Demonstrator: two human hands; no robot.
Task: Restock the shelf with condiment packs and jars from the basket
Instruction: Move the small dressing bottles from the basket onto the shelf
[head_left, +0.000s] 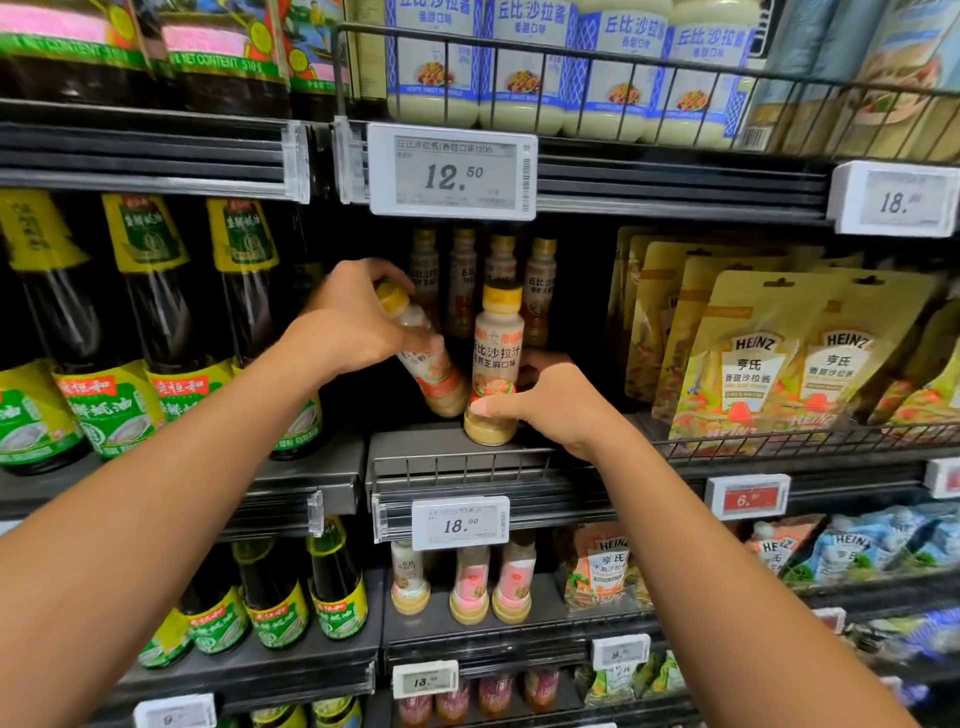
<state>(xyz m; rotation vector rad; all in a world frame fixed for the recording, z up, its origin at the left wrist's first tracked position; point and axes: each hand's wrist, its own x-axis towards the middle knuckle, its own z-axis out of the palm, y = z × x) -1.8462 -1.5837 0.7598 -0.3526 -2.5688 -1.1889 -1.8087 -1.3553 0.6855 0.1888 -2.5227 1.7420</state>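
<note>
While we are reaching into the middle shelf with both arms, our left hand (353, 327) is gripping a tilted dressing bottle (434, 369) around its neck and shoulder, with the fingers curled over the yellow cap. This bottle is leaning to the left, and its base is close to the shelf floor. Our right hand (556, 405) is pinching an upright dressing bottle (496, 358) low on its body, the thumb on the front and the other fingers going behind it. This second bottle is standing at the front edge of the shelf (457, 460), just above the 18.90 price tag (460, 522). The two bottles are very near at their lower parts; we cannot tell if they are touching.

Deeper in the same bay, a back row of bottles (462, 280) of the same kind is standing upright, and dark room is showing in front of it. We are judging that the restocking is in its middle: the upright bottle is nearly placed, while the tilted one is not yet set down. The basket is not in view, so we cannot say how much is left. To the right the Heinz pouches (769, 364) are looking full, to the left the dark sauce bottles (156, 332) also, and above them pale jars (519, 73) are filling the upper shelf
</note>
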